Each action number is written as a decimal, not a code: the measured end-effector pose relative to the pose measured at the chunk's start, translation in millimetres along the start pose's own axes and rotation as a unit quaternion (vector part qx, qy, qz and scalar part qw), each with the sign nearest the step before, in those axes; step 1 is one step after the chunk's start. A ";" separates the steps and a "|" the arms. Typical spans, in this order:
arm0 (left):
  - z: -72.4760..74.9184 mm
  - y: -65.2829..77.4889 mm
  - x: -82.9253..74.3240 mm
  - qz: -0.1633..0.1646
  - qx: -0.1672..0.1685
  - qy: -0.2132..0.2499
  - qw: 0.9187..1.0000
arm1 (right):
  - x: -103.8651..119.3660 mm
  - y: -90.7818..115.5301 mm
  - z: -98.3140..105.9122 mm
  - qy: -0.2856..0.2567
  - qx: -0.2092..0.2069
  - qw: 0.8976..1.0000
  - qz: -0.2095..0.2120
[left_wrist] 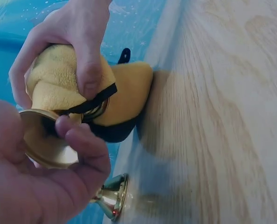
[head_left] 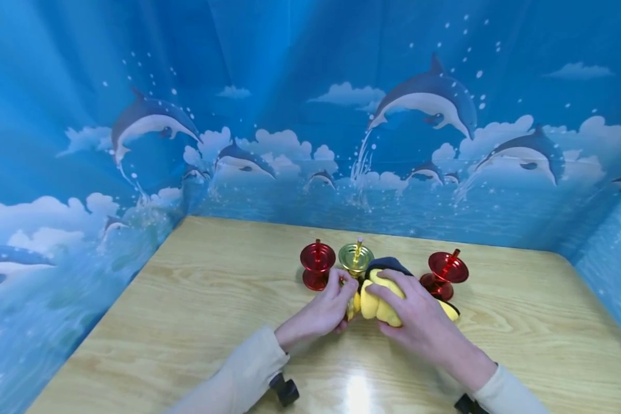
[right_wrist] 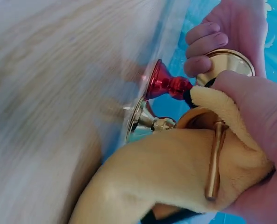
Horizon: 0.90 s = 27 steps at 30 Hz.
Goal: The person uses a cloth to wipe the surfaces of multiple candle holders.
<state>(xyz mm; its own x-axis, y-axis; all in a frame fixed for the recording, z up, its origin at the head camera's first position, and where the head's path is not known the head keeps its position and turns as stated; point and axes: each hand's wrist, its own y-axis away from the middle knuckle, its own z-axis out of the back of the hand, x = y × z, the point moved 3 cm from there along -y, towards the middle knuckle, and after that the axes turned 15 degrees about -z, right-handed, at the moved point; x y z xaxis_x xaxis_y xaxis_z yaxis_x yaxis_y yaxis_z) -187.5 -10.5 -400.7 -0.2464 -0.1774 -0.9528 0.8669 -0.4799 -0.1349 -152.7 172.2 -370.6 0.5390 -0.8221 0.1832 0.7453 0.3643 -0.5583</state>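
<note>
Between my two hands is a gold candle holder lying on its side. My left hand grips its flared base, fingers curled at the rim. My right hand presses a yellow cloth with dark trim and a dark back around the holder's dish end. The right wrist view shows the holder's gold spike poking out over the cloth. Most of the dish is hidden inside the folds. A loose part of the cloth hangs below the right hand.
Just beyond the hands stand a red candle holder and another gold one, side by side. A second red candle holder is behind my right hand. The wooden table ends at a blue dolphin-print curtain.
</note>
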 end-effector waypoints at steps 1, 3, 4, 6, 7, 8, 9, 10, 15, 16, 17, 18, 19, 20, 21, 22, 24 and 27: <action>-0.2 -0.1 1.0 -0.003 0.004 0.004 1.000 | -0.6 -0.3 -0.4 0.002 -0.001 1.000 -0.001; 0.2 0.0 2.5 -0.019 0.023 0.005 1.000 | -1.8 -1.1 -1.0 0.001 0.002 1.000 -0.011; 0.9 0.4 2.9 -0.033 0.039 -0.004 0.999 | -2.6 -1.6 -1.2 -0.001 0.005 1.000 -0.019; 3.0 1.9 3.8 -0.071 0.074 -0.040 0.994 | -4.5 -2.6 -1.1 -0.011 0.016 0.999 -0.042; 4.2 2.7 3.8 -0.092 0.090 -0.061 0.990 | -5.5 -2.9 -0.5 -0.017 0.021 0.998 -0.054; 5.4 3.5 4.2 -0.115 0.102 -0.087 0.984 | -6.4 -3.1 0.1 -0.023 0.026 0.997 -0.065; 6.7 4.4 4.4 -0.138 0.110 -0.118 0.977 | -7.1 -3.2 0.5 -0.030 0.030 0.996 -0.074; 8.0 5.4 4.7 -0.158 0.113 -0.147 0.970 | -7.3 -3.1 0.9 -0.035 0.033 0.996 -0.078; 12.3 6.9 4.8 -0.220 0.092 -0.221 0.946 | -3.0 -2.0 2.0 -0.054 0.031 0.995 -0.076; 12.3 6.4 4.4 -0.222 0.087 -0.221 0.946 | -1.5 -1.7 2.3 -0.053 0.029 0.996 -0.073; 12.1 5.5 3.8 -0.218 0.081 -0.216 0.948 | 0.1 -1.4 2.8 -0.048 0.024 0.996 -0.070; 11.7 4.3 3.5 -0.211 0.075 -0.208 0.952 | 1.6 -1.3 3.3 -0.039 0.019 0.997 -0.066; 11.3 3.2 3.1 -0.196 0.069 -0.196 0.958 | 3.3 -1.5 3.9 -0.029 0.014 0.998 -0.061; 10.7 2.2 2.9 -0.173 0.064 -0.180 0.966 | 4.9 -1.5 4.4 -0.016 0.009 0.998 -0.052; 10.1 1.4 2.5 -0.148 0.058 -0.162 0.974 | 6.4 -1.6 4.7 -0.004 0.005 0.999 -0.043; 9.6 0.5 2.4 -0.121 0.053 -0.141 0.981 | 7.7 -1.8 5.0 0.010 0.000 0.999 -0.033; 8.8 -0.3 2.1 -0.071 0.046 -0.103 0.991 | 9.4 -1.8 5.0 0.030 -0.006 0.999 -0.018; 8.7 0.6 -0.1 -0.044 0.063 -0.086 0.993 | 8.0 -0.8 4.8 0.026 -0.006 0.999 -0.025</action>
<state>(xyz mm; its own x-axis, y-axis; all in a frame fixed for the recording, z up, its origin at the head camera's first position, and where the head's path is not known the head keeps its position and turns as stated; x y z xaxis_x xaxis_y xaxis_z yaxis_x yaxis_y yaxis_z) -190.7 -18.3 -398.3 -0.3983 -0.2686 -0.8770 0.7808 -0.6011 -0.1705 -147.1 167.5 -364.9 0.4790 -0.8614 0.1692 0.7665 0.3164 -0.5589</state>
